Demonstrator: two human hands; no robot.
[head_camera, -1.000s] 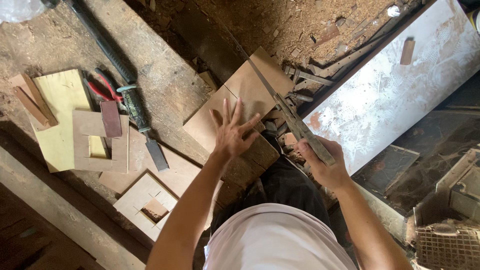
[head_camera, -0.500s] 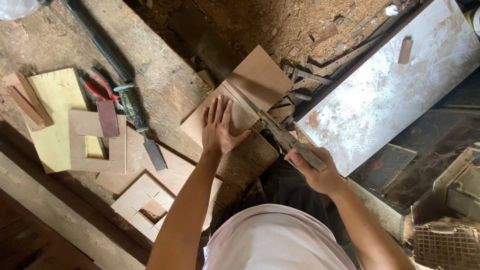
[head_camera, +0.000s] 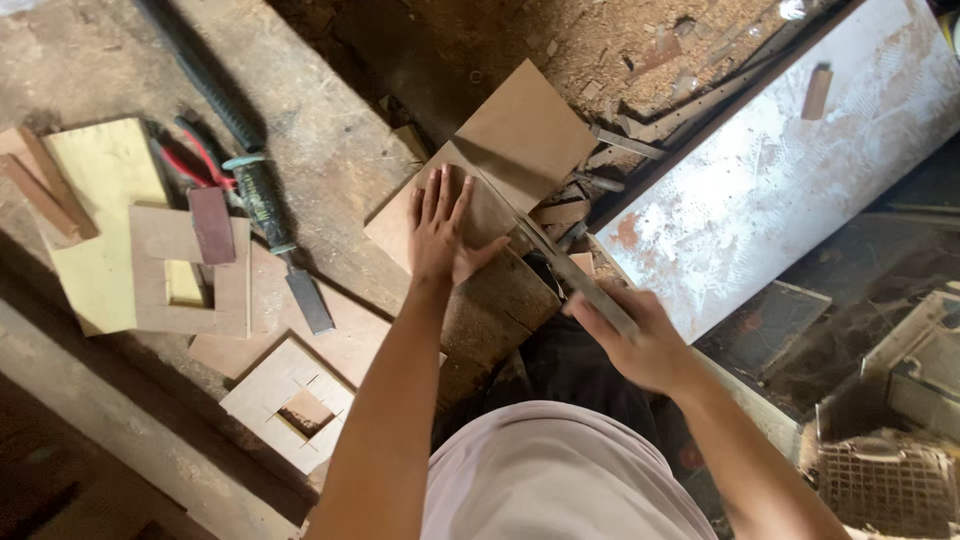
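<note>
My left hand (head_camera: 440, 235) lies flat, fingers spread, pinning the brown board (head_camera: 480, 175) on the wood block (head_camera: 500, 300) at the bench (head_camera: 330, 150) edge so it can't slide. My right hand (head_camera: 640, 345) has its grip clenched on the saw (head_camera: 560, 260), blade angled across the board. The chisel (head_camera: 275, 235) lies aside, near my left.

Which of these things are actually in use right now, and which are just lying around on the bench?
In use:
- left hand, pressed flat on the brown board
- right hand, gripping the saw that crosses the board
- wood block under the board

Lying about:
- chisel
- red-handled pliers
- cut-out board frames
- yellow board
- white panel
</note>
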